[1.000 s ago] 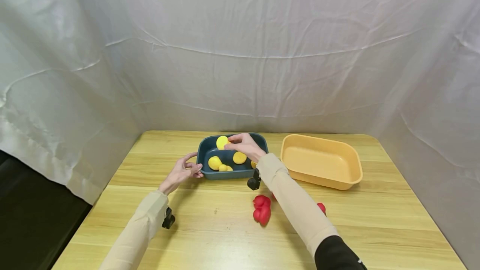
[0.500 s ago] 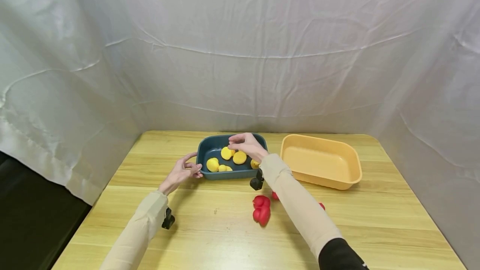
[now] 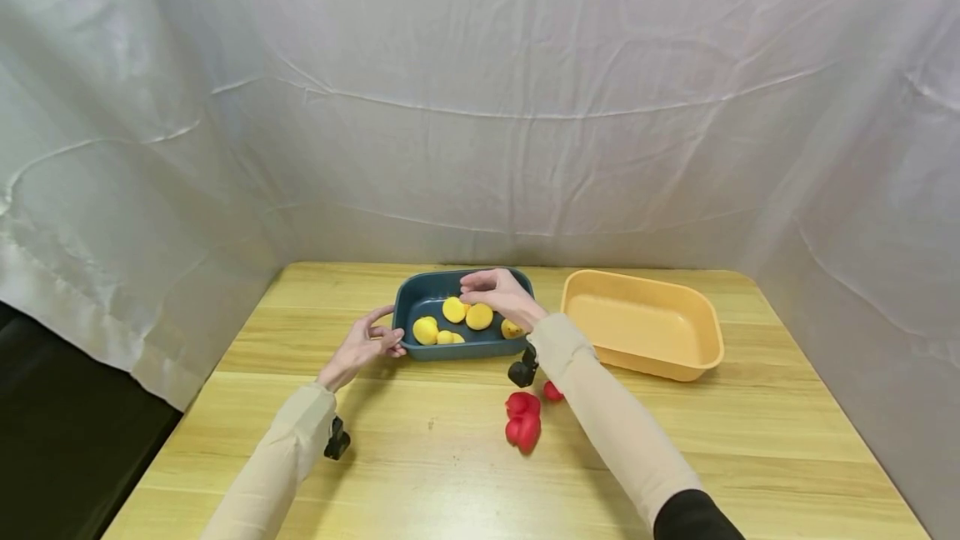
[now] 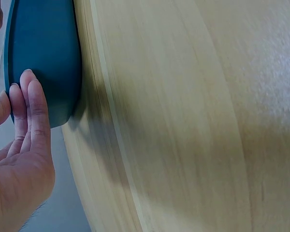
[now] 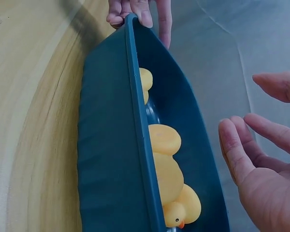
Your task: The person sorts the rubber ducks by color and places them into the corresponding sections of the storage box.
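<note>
A dark blue plastic bin (image 3: 465,351) stands at the back of the table and holds several yellow rubber ducks (image 3: 425,330). My left hand (image 3: 365,347) holds its left end; in the right wrist view the left thumb lies over the rim of the bin (image 5: 106,125), the other fingers outside. Above the bin hovers my right hand (image 3: 502,294), its thumb and fingers apart and nothing between them in the right wrist view. One duck (image 5: 175,212) shows its eye and orange beak there. In the left wrist view the left fingers (image 4: 37,106) touch the outer wall.
An orange-yellow bin (image 3: 652,357) stands right of the blue one. Red rubber toys (image 3: 523,423) lie on the wooden table (image 3: 435,473) in front, and another red piece (image 3: 553,391) lies beside my right sleeve. A pale curtain (image 3: 510,107) hangs behind.
My right hand has let go of a yellow duck, which now lies in the blue bin, and has drawn slightly back to the right. The left hand has stayed in place.
</note>
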A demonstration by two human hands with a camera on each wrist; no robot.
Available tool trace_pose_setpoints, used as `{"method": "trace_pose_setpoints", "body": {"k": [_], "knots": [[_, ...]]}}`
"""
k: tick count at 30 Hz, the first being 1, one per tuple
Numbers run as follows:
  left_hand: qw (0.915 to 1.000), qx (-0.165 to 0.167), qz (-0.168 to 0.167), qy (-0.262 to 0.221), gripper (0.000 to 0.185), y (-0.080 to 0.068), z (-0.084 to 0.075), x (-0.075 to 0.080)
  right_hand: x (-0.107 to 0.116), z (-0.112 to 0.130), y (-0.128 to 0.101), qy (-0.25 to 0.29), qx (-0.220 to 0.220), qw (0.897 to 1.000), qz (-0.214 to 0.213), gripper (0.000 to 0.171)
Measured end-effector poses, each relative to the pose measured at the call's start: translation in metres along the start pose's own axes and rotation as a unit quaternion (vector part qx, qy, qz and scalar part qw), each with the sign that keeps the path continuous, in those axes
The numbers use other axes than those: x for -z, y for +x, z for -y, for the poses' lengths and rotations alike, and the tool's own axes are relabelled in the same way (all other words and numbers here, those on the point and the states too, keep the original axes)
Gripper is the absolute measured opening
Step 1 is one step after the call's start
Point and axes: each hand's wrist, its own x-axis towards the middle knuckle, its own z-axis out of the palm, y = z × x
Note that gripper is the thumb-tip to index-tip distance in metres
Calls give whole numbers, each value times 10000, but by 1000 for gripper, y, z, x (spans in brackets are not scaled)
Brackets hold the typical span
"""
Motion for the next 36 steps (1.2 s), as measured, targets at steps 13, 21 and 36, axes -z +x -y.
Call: {"method": "trace_pose_setpoints", "body": {"k": [13,21,36], "knots": [[9999,-63,-92,21,68,-1,1,-1,12,-7,-19,46,106,9999,-25,44],[9998,-30,-167,52,68,-3,-2,-2,22,-8,-29,371,221,9990,-57,44],[9987,-38,-382,337,64,-9,-2,-3,36,-3,-59,481,318,9983,-56,46]]}}
